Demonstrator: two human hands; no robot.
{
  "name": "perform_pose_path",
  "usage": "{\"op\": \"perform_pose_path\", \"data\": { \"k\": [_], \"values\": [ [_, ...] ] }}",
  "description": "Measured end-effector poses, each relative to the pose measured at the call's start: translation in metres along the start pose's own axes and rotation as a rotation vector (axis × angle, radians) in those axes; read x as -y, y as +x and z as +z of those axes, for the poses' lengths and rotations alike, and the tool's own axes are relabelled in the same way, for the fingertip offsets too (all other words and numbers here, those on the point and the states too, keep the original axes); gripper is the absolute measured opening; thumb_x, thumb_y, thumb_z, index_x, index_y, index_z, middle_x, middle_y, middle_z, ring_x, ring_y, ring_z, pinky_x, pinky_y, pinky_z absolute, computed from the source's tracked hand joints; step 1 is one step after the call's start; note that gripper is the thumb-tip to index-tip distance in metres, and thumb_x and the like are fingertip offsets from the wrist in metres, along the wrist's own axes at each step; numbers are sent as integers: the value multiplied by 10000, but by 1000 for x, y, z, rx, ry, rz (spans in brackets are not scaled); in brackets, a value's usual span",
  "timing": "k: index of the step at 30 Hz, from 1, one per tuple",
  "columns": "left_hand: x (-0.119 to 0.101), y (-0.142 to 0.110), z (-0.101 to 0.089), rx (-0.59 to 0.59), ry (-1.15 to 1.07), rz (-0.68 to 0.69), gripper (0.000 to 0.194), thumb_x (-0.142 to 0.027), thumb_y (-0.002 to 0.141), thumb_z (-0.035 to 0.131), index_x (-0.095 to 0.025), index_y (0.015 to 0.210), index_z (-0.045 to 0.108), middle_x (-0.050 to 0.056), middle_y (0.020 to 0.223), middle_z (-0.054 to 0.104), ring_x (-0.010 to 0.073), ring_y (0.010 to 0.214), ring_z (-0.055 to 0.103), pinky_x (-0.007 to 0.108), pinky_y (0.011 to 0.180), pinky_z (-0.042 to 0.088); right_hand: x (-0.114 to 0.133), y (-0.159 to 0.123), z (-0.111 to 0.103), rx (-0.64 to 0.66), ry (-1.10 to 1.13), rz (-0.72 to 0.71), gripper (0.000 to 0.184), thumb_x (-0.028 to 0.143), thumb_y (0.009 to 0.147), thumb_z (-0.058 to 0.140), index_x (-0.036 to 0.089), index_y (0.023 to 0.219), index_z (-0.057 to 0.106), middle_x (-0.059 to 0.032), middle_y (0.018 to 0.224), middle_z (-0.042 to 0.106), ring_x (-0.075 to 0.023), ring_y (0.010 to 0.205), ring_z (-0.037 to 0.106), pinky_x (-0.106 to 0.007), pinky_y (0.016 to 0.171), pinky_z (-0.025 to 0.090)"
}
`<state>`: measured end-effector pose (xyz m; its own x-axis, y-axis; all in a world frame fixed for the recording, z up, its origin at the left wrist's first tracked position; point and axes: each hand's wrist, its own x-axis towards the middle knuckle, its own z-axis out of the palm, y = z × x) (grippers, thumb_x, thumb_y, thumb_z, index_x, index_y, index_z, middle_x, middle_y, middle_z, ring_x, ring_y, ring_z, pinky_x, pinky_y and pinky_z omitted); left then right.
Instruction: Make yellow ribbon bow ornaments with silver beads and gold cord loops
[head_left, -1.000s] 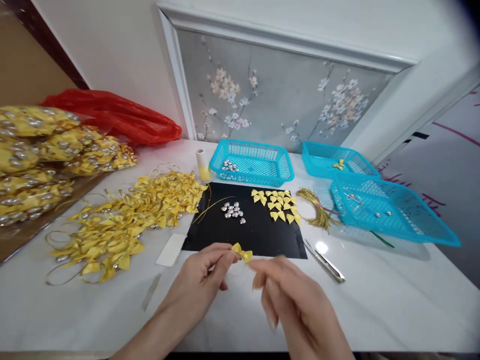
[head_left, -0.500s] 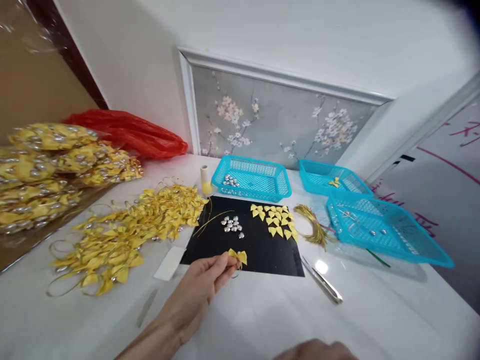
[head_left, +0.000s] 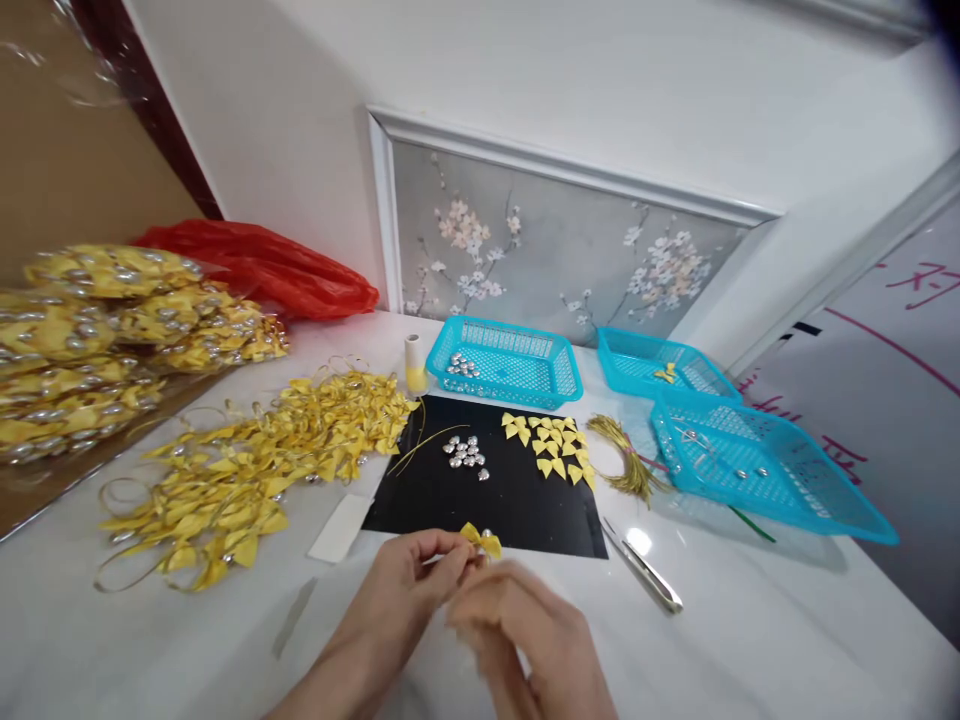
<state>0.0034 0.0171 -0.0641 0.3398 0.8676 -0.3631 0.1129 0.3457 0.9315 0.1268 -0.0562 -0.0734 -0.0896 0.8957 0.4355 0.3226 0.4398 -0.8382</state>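
My left hand pinches a small yellow bow with a silver bead on it, just over the front edge of a black mat. Close against it, my right hand is curled, its fingertips drawn together beneath the bow and somewhat blurred; what they grip is hidden. On the mat lie several silver heart-shaped beads and rows of yellow petal-shaped pieces. Thin golden cords cross the mat's left side.
Left stands a heap of finished-looking yellow bows, with bundled bows behind. Blue baskets line the back. At right lie a coil of golden cord and tweezers. A white card and a thread spool are left of the mat.
My right hand has come up from the bottom edge to meet my left hand at the bow. The bow has moved slightly nearer to me.
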Motion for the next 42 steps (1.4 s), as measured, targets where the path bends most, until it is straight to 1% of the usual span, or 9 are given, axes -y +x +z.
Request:
{"op": "perform_pose_path", "data": {
  "k": [4, 8, 13, 20, 25, 30, 35, 39, 42],
  "values": [
    [0, -6, 1, 35, -24, 20, 305, -470, 783, 693, -168, 740, 697, 21, 745, 687, 228, 819, 617, 325, 776, 475, -23, 4, -14, -153, -314, 7, 255, 128, 958, 459, 231, 994, 690, -35, 838, 604, -128, 715, 636, -213, 641, 527],
    [4, -8, 2, 68, -47, 42, 350, -512, 792, 681, -173, 714, 650, 24, 762, 666, 237, 861, 623, 372, 868, 498, -25, 7, -17, -173, -624, -67, 274, 130, 961, 416, 174, 947, 686, -38, 729, 565, -150, 591, 579, -247, 554, 494],
    [4, -6, 1, 84, -89, 59, 375, -530, 762, 713, -189, 665, 590, -19, 711, 595, 208, 827, 615, 383, 907, 522, -20, 12, -19, -147, -760, -138, 328, 17, 870, 402, 169, 909, 690, -60, 711, 569, -202, 615, 542, -278, 503, 391],
    [-2, -1, 2, 109, -187, 11, 398, -558, 757, 709, -203, 690, 544, -35, 717, 609, 181, 807, 632, 379, 887, 570, -23, 15, -27, -33, -649, -75, 306, 49, 902, 402, 211, 820, 648, -24, 727, 551, -151, 629, 553, -222, 527, 397],
    [-2, -2, 4, 133, -200, 14, 394, -548, 751, 719, -199, 673, 555, -34, 714, 621, 178, 813, 633, 366, 896, 571, -24, 14, -24, -55, -629, 10, 312, 150, 972, 360, 188, 839, 639, -33, 726, 540, -151, 589, 543, -239, 539, 418],
    [1, -4, 6, 101, -141, 84, 331, -475, 790, 708, -206, 662, 564, -49, 691, 599, 168, 786, 625, 347, 896, 571, -21, 13, -21, -108, -736, -60, 303, 74, 914, 380, 190, 861, 654, -32, 711, 541, -170, 581, 523, -262, 512, 362],
    [0, -4, 4, 115, -121, 59, 374, -510, 780, 712, -207, 651, 536, -58, 668, 572, 155, 748, 611, 349, 888, 570, -20, 13, -27, -82, -760, -103, 321, 16, 853, 402, 200, 833, 664, -34, 708, 544, -184, 630, 534, -268, 530, 362],
    [-6, -4, 2, 161, -131, 7, 396, -549, 761, 714, -198, 665, 557, -40, 694, 612, 166, 772, 637, 344, 847, 576, -20, 14, -30, -13, -608, -52, 315, 47, 896, 406, 210, 801, 657, -16, 710, 537, -148, 622, 533, -227, 533, 387],
    [-8, -4, 2, 200, -129, -33, 379, -541, 771, 709, -182, 700, 610, -12, 718, 664, 172, 778, 655, 338, 821, 575, -20, 15, -29, -42, -498, -9, 327, 106, 942, 406, 208, 735, 638, -3, 678, 516, -132, 599, 519, -209, 519, 386]
  ]
}}
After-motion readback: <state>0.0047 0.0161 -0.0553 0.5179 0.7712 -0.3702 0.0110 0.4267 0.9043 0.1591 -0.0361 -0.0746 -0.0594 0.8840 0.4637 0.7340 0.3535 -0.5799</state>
